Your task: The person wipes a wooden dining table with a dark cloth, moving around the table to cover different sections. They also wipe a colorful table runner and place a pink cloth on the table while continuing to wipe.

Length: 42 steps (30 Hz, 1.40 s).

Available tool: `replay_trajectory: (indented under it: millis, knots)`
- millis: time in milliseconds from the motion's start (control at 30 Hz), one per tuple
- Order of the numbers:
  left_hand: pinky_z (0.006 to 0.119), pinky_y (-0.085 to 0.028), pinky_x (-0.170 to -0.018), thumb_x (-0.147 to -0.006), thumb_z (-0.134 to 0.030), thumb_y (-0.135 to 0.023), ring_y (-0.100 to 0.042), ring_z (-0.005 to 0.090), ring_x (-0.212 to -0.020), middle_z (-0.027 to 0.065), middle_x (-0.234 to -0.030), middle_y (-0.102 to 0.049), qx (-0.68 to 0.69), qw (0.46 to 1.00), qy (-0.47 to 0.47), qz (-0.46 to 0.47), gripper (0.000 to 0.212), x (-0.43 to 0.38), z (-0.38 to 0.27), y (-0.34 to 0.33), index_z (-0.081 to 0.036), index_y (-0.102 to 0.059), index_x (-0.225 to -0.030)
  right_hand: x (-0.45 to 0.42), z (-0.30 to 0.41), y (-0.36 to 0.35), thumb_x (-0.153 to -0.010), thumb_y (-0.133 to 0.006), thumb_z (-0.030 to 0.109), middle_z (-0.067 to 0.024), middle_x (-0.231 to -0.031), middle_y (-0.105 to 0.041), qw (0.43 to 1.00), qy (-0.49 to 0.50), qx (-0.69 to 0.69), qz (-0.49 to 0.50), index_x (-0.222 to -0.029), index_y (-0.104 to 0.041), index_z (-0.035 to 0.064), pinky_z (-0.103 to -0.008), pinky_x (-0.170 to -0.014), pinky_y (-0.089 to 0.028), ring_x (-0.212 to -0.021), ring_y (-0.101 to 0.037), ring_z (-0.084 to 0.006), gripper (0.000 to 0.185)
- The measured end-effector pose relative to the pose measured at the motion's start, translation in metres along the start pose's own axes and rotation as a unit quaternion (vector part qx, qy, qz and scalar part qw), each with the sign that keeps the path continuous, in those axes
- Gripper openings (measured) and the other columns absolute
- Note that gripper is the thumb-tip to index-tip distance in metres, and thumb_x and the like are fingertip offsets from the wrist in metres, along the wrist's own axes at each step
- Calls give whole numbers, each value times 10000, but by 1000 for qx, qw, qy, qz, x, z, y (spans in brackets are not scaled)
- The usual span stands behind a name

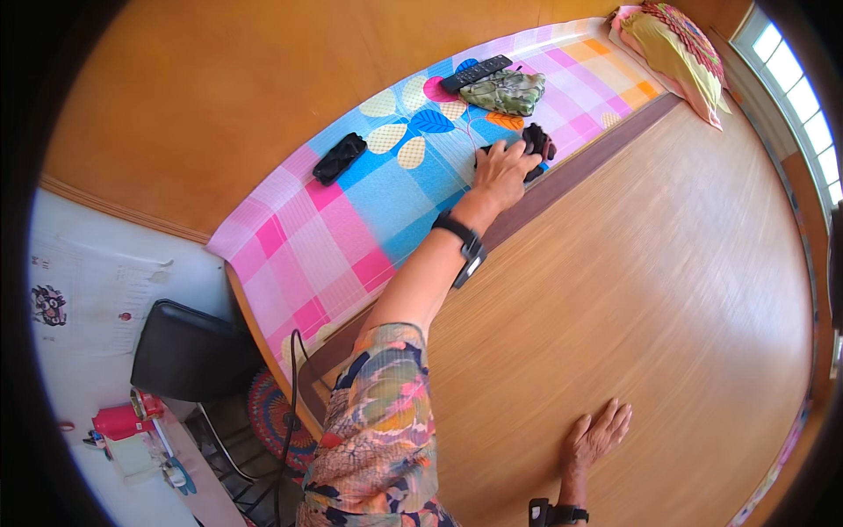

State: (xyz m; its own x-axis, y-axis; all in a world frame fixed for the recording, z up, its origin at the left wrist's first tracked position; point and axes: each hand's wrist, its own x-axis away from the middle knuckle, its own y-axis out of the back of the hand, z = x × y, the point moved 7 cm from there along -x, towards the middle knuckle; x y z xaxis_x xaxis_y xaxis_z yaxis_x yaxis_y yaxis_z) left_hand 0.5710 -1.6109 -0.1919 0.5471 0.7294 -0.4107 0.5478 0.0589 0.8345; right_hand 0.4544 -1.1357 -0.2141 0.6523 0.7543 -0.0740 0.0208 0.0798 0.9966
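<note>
My left hand (504, 171) reaches far out over the checked, flower-patterned sheet, its fingers curled onto a dark, crumpled cloth bundle (539, 139). Part of the bundle is hidden under the palm, and its exact kind is unclear. Beyond that hand lie a folded leaf-patterned cloth pouch (506, 92) and a black remote control (477, 72), which leans against the pouch's far left side. A black case-like object (340, 159) sits apart on the left. My right hand (598, 433) rests palm down with fingers spread on the woven mat (632, 283), holding nothing.
The mat's dark border (560, 184) runs beside the sheet (421, 204). A wooden panel (276, 85) rises behind it. A cushion (672, 59) lies at the far right corner, near a window (790, 85). At lower left are a black chair (191, 349) and a cable (286, 421).
</note>
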Motion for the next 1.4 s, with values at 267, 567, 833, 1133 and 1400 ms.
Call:
replay_trajectory:
  millis: [267,567,833,1133,1400]
  knots:
    - [455,-511,-796,-805,-126,-625,-577,320,-986,87,-980,-608,-42,998,30,-26,135,22,64,33,-131,-655,-937,4,-7,-6,-915,-460,246,-209,-1506,-307,1000,-3,-19,-21,-1429,-393,57,-520,-1124,-217,-1381,-288,-396,552]
    - [455,-538,-760,-814,-123,-627,-592,365,-963,170,-992,-569,-237,946,221,-26,203,48,162,92,-67,-574,-1002,6,-8,-7,-895,-473,216,-213,-1494,-330,999,11,-18,-37,-1412,-413,41,-519,-1123,-226,-1371,-310,-395,549]
    - [468,-513,-748,-781,-82,-623,-610,337,-914,103,-928,-598,-168,976,135,-35,165,26,144,66,-127,-629,-939,1,-3,-5,-944,-413,263,-212,-1503,-307,1000,7,5,-15,-1424,-390,32,-509,-1128,-220,-1383,-283,-389,533]
    - [434,-519,-714,-714,-2,-674,-607,326,-888,108,-925,-591,-34,998,12,-51,294,146,80,122,-129,-651,-978,5,-11,-7,-959,-385,274,-205,-1507,-303,999,19,24,-23,-1438,-369,39,-479,-1137,-205,-1396,-271,-362,534]
    - [446,-538,-718,-805,-45,-579,-615,322,-919,112,-965,-591,-188,975,116,-18,156,37,135,76,-118,-618,-938,1,-1,-3,-926,-437,213,-218,-1502,-303,1000,13,-6,-14,-1428,-378,33,-502,-1128,-218,-1384,-279,-390,537]
